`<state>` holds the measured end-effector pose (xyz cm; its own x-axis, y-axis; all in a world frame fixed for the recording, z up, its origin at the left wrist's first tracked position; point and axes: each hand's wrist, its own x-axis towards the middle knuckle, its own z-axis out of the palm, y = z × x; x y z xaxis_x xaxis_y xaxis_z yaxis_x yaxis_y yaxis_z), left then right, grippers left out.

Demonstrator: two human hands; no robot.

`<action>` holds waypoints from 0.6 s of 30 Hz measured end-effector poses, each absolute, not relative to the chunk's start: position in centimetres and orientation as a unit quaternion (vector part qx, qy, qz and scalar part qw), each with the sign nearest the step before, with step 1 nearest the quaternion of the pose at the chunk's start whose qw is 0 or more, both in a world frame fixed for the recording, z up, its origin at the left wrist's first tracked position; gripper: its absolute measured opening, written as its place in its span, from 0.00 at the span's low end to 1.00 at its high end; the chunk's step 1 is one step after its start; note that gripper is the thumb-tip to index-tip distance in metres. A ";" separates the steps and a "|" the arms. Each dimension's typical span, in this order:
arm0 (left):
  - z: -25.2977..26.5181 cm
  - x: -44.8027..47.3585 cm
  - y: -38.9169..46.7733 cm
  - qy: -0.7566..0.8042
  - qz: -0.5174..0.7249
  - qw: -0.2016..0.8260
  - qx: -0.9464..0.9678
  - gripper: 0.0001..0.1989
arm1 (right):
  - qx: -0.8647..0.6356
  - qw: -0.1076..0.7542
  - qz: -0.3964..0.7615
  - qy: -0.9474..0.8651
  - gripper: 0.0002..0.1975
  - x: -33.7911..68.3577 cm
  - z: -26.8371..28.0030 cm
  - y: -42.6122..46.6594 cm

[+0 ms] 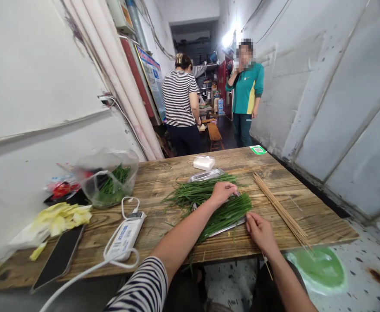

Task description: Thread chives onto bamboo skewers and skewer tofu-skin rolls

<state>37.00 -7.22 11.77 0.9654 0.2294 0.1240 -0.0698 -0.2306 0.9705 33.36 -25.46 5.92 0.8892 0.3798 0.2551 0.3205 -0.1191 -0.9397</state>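
Long green chives [230,212] lie in bunches across a metal tray [230,226] at the front middle of the wooden table. My left hand [223,192] is above the chives, thumb and fingertips pinched together; anything between them is too small to make out. At the cut ends of the nearer bunch, my right hand [259,229] is closed on a thin bamboo skewer [268,266], whose lower end sticks out below the palm. A bundle of bamboo skewers [279,208] lies to the right of the tray.
A second metal tray [206,175] and a white tissue pack [204,162] sit behind. Leftward are a power strip [127,236] with cable, a phone [60,255], yellow leaves [62,216] and a plastic bag [108,182] of greens. Two people stand beyond the table [164,169].
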 end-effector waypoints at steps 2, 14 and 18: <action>11.7 37.0 -7.2 0.051 0.124 0.623 0.771 0.08 | -0.747 0.621 0.026 -0.234 0.23 33.3 5.9 -25.4; 11.8 37.0 -7.3 0.032 0.148 0.626 0.765 0.05 | -0.735 0.638 0.039 -0.229 0.24 33.2 6.3 -25.2; 11.7 37.1 -7.2 0.020 0.151 0.614 0.775 0.05 | -0.735 0.637 0.036 -0.229 0.25 33.3 6.2 -25.3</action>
